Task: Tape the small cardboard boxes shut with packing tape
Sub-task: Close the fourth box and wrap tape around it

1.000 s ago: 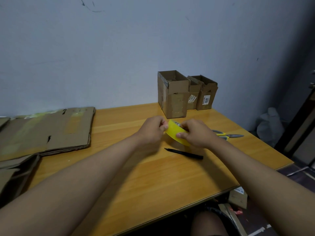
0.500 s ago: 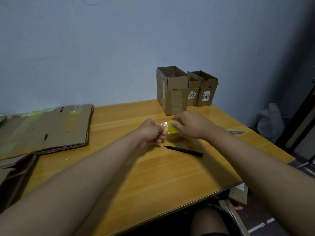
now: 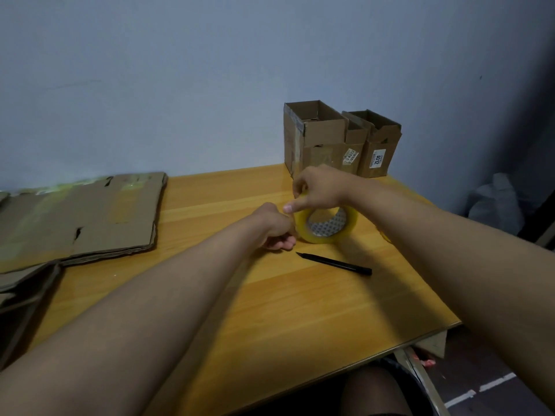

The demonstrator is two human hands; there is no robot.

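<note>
A roll of yellowish packing tape (image 3: 326,226) stands tilted on the wooden table (image 3: 270,295), its open core facing me. My right hand (image 3: 318,190) grips the roll's top edge, with one finger stretched out to the left. My left hand (image 3: 276,225) is curled against the roll's left side, and its fingertips seem to pinch the tape's edge there. Behind them, against the wall, stand small open cardboard boxes: a taller one (image 3: 312,136) and lower ones with white labels (image 3: 377,144).
A black utility knife (image 3: 333,262) lies on the table just in front of the roll. Flattened cardboard sheets (image 3: 78,214) are stacked at the left. The table's right edge drops to a floor with a white bag (image 3: 495,202).
The roll has gone from being held up between both hands to standing on the table. The scissors at the right are now hidden behind my right arm.
</note>
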